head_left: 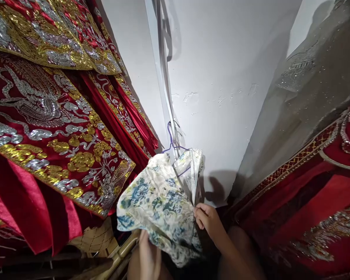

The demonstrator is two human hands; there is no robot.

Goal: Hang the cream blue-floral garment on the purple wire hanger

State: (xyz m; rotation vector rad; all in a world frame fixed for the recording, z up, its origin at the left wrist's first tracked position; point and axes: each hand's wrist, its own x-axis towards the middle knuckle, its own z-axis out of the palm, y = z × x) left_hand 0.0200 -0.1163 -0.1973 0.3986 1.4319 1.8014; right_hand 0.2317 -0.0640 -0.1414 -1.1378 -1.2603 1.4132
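A cream garment with blue and green flowers (159, 202) hangs on a purple wire hanger (172, 143), whose hook sits on a white strip on the wall. My right hand (207, 218) pinches the garment's right edge with curled fingers. My left hand (148, 256) is under the lower part of the cloth, its fingers mostly hidden by the fabric.
Red robes with gold and silver sequin embroidery (46, 116) hang close on the left. More red embroidered cloth (317, 194) and a grey glittering sheer fabric (309, 85) hang on the right. A white wall (221, 77) stands behind. A woven tan object (96, 239) lies low left.
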